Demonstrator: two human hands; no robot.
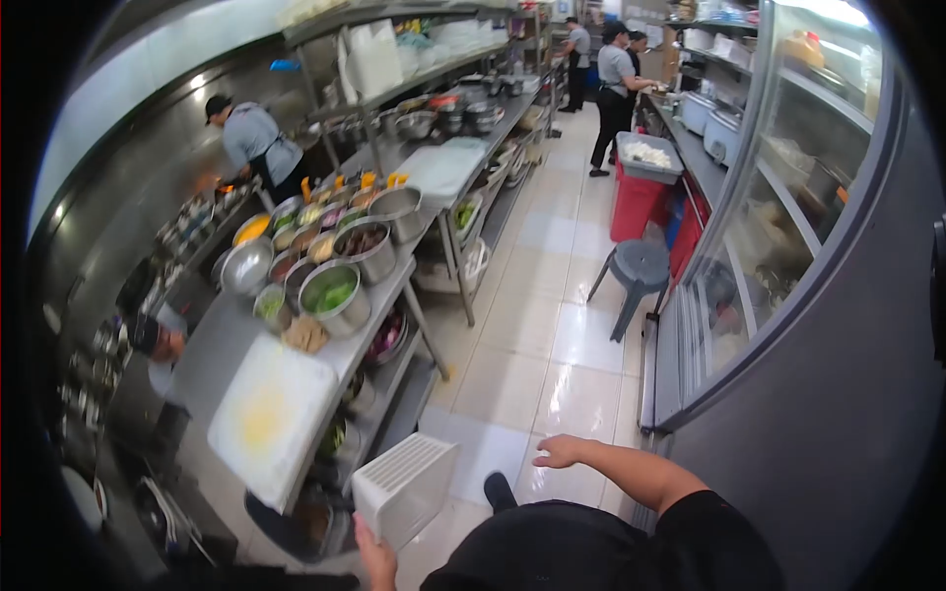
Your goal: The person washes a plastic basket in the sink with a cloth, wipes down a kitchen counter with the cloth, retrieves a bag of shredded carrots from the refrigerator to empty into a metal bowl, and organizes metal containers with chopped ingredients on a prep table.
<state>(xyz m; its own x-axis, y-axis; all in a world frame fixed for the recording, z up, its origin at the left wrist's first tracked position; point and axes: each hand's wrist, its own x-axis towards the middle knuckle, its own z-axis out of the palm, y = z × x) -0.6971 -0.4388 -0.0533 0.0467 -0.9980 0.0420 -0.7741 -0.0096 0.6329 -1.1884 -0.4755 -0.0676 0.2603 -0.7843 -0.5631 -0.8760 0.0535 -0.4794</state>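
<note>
Single head-worn view: looks forward and steeply down from above the black-sleeved right arm (631,471), close to it; pale tiled aisle (527,286) recedes far.

Left: silver steel tabletop (219,320); rectangular white plastic board (276,414) on near end, round silver metal pots (347,317) beyond. Right: tall grey glass-doored fridge (774,227). Between, on beige tiled floor (503,360): round-topped grey plastic stool (639,262), before red plastic bin (633,205) bearing rectangular grey plastic tub (654,174).

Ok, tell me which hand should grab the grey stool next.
Right, most likely. The right hand looks empty and hangs on the same side as the grey stool. The left hand is holding the white slotted container.
</note>
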